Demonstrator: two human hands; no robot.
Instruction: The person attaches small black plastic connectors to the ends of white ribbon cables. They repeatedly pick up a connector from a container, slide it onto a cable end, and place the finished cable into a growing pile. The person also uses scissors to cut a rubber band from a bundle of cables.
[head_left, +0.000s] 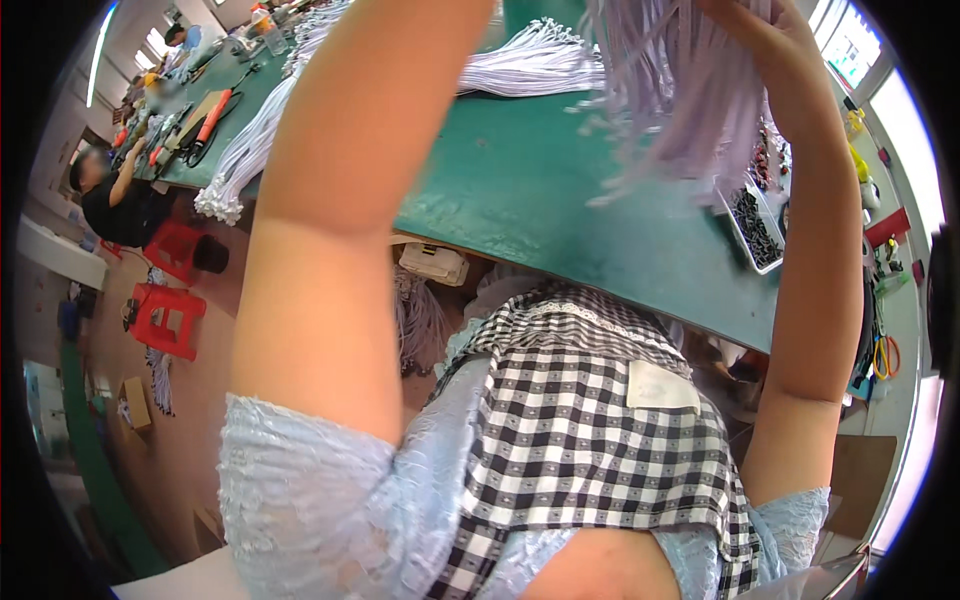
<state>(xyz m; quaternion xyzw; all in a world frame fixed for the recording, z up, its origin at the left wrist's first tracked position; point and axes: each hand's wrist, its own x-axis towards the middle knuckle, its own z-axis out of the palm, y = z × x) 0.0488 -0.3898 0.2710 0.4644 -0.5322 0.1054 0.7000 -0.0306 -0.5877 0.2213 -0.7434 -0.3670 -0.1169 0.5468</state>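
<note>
A thick bundle of white cables (690, 110) with small connector ends hangs above the green table (490, 170), its lower ends blurred. My right hand (762, 30), cut off by the upper edge, is closed around the bundle's right side. My left forearm (385, 100) stretches up past the same edge, so the left hand is out of the picture. Behind the hanging cables, another white cable bundle (535, 65) lies on the tabletop. A long white bundle (255, 165) lies left of my left arm, its connector ends drooping over the table edge.
On the right, a clear tray (752, 230) holds small black parts. Orange-handled tools (208, 118) lie at the far left of the table. Beyond them sits a co-worker (125, 200), near red stools (165, 318). Yellow-handled scissors (886, 357) hang at the right.
</note>
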